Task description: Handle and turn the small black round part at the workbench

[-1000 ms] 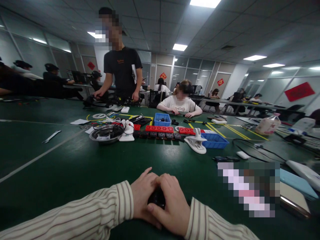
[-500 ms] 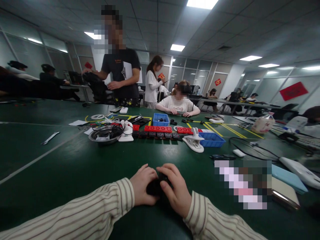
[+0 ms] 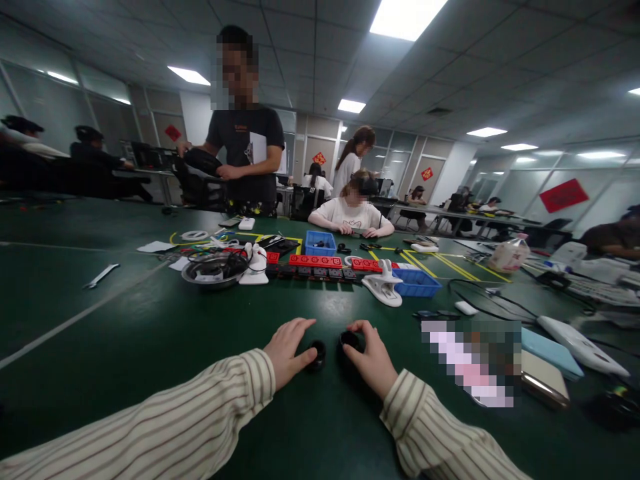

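On the green table, my left hand has its fingers stretched out and apart from the thumb. The thumb tip lies against a small black ring-shaped piece, which looks like a cap or ring. Close to its right, my right hand has thumb and fingers around a larger black round piece with a dark hollow top. What kind of thing the two black pieces are, I cannot make out.
Beyond my hands stand a metal bowl of cables, white clips, red sockets and blue bins. A wrench lies left; a light-blue box lies right. People sit and stand across the table.
My hands were close together around one black object; now they are apart, a black piece at each. The left fingers have straightened. The view has shifted slightly.
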`<control>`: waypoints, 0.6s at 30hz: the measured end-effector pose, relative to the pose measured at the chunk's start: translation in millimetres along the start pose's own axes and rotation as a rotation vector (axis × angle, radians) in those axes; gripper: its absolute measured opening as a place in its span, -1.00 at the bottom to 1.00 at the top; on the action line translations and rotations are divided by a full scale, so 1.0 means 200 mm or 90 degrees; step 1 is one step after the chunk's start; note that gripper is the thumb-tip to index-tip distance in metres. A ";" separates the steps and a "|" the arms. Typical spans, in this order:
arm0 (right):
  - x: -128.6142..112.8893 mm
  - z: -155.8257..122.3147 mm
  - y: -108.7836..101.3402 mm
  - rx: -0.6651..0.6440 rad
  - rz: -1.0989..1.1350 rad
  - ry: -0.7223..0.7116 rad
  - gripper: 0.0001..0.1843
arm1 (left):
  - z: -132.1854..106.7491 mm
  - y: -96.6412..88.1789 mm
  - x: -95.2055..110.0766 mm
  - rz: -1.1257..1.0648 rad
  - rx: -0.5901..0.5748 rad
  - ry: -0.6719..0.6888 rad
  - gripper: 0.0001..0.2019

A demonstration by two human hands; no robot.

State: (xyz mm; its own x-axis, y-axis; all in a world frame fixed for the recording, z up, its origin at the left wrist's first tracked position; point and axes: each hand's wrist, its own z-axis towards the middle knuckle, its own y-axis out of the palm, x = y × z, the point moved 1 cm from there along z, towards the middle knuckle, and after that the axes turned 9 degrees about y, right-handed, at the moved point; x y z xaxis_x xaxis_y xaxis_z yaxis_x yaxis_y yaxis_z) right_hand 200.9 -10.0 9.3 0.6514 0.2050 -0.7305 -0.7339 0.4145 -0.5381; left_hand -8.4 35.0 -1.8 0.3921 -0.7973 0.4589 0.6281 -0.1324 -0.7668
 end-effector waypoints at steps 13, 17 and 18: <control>-0.35 -0.23 0.09 -0.288 -0.117 -0.085 -0.59 | 0.00 0.03 -0.06 -0.056 0.066 -0.011 -0.27; -0.25 -0.49 -0.23 -0.324 -0.116 -0.042 -0.57 | 0.00 0.04 -0.05 -0.073 0.060 -0.004 -0.32; -0.19 -0.57 -0.34 -0.320 -0.136 -0.026 -0.54 | 0.00 0.04 -0.05 -0.075 0.056 -0.006 -0.34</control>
State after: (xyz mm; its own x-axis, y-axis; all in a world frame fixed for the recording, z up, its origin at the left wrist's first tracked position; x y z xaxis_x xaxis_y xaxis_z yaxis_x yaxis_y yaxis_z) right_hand 204.0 -147.3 26.5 0.7954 0.2007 -0.5719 -0.5798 -0.0229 -0.8145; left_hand -7.2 41.6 -13.3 0.3182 -0.7735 0.5482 0.7267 -0.1724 -0.6650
